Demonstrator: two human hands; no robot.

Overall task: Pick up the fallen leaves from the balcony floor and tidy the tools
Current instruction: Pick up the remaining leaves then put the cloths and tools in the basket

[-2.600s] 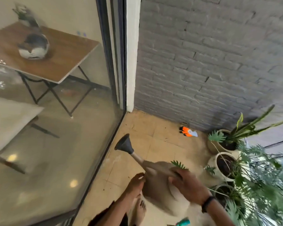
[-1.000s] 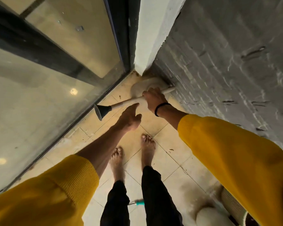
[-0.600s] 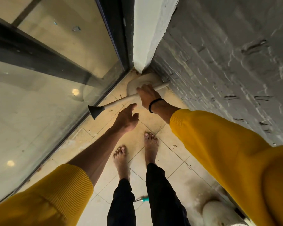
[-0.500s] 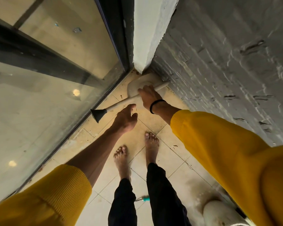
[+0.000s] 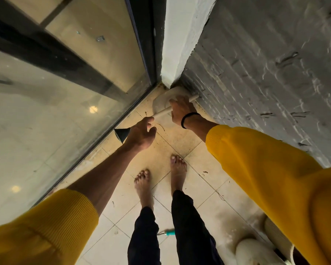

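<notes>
Our right hand (image 5: 182,109) grips the watering can (image 5: 163,101) in the corner; our left hand (image 5: 141,133) hangs loosely spread by the spout (image 5: 122,134). Careless release could tip it, or knock that spout into the glass door (image 5: 65,111).

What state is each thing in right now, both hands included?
Watering can: on the floor in the corner, spout toward the glass door.
Right hand: grips the can's handle.
Left hand: fingers loosely curled, by the spout.
Teal-handled tool: lying on the floor tiles.
</notes>
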